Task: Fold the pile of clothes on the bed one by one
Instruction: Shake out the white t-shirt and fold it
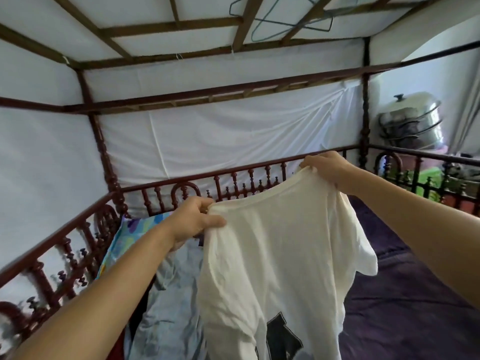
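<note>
A thin, soft white cotton-like T-shirt with a matt dark print. Glossy, turned red-brown wooden bed rails. A matt purple cloth bedsheet. Wrinkled pale blue fabric. A shiny metal pot behind.

white t-shirt: hem and dark print cut off below | clothes pile: partly hidden behind it

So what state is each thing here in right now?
White T-shirt: held up by its shoulders, hanging unfolded.
Left hand: fingers pinching one shoulder.
Right hand: gripping the other shoulder.
Light blue garment: crumpled on the bed.
Purple bedsheet: spread flat.
</note>
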Action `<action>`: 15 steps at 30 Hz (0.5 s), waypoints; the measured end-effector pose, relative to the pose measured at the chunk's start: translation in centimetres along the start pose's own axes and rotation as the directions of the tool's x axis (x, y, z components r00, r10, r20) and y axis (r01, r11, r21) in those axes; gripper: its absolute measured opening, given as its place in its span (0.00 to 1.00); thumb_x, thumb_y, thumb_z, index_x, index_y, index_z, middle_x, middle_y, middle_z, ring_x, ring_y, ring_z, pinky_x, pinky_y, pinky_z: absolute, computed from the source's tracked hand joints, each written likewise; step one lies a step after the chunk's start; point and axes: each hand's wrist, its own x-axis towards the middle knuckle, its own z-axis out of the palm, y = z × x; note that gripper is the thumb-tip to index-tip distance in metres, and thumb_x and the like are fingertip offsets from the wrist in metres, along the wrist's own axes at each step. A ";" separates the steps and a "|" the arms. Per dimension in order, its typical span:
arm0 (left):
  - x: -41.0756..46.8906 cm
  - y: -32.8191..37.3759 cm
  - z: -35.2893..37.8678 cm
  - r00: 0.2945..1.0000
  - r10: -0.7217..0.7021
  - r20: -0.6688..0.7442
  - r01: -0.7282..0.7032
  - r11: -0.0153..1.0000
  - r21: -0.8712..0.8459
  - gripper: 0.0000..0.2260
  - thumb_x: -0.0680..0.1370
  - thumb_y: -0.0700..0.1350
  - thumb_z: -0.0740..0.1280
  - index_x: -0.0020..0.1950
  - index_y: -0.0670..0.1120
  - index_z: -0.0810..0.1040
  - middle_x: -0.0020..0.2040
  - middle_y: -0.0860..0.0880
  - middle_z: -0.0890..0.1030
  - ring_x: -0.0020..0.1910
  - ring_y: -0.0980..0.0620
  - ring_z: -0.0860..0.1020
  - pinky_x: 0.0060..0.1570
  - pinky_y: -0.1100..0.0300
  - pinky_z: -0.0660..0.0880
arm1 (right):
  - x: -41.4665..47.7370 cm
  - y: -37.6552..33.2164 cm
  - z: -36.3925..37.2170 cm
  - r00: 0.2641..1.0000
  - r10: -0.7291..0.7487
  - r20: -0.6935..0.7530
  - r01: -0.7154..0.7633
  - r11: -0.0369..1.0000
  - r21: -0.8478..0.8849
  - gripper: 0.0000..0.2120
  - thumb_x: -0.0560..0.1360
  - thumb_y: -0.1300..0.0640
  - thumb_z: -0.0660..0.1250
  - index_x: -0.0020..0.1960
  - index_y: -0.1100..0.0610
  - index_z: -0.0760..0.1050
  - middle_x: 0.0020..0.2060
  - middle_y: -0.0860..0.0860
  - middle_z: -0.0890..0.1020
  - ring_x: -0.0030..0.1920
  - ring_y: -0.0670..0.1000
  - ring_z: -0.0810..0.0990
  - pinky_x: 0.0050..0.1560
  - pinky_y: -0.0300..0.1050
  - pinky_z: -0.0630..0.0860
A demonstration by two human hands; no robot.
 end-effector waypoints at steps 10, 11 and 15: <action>1.8 -1.8 -0.1 0.895 0.356 -0.268 -0.253 0.901 0.353 0.08 0.67 0.39 0.57 0.38 0.51 0.71 0.32 0.52 0.75 0.33 0.52 0.70 0.34 0.57 0.65 | -6.7 0.8 -1.6 0.958 -0.055 0.280 0.170 0.897 -0.407 0.21 0.66 0.45 0.78 0.28 0.57 0.72 0.27 0.49 0.71 0.29 0.48 0.70 0.30 0.42 0.65; 1.4 -1.7 0.5 0.910 0.352 -0.216 -0.269 0.902 0.336 0.06 0.67 0.45 0.58 0.41 0.53 0.71 0.32 0.53 0.76 0.33 0.54 0.71 0.35 0.57 0.67 | -6.9 1.0 -1.5 0.969 -0.091 0.228 0.184 0.884 -0.429 0.23 0.68 0.45 0.76 0.28 0.57 0.67 0.27 0.49 0.67 0.29 0.48 0.66 0.31 0.44 0.61; 0.9 -2.6 1.8 0.951 0.310 -0.010 -0.263 0.825 0.500 0.22 0.62 0.58 0.69 0.52 0.59 0.66 0.33 0.56 0.78 0.35 0.59 0.76 0.35 0.60 0.70 | -7.2 1.7 -1.9 0.977 -0.208 0.053 0.209 0.867 -0.453 0.23 0.72 0.45 0.72 0.30 0.56 0.64 0.27 0.49 0.63 0.28 0.47 0.61 0.29 0.42 0.57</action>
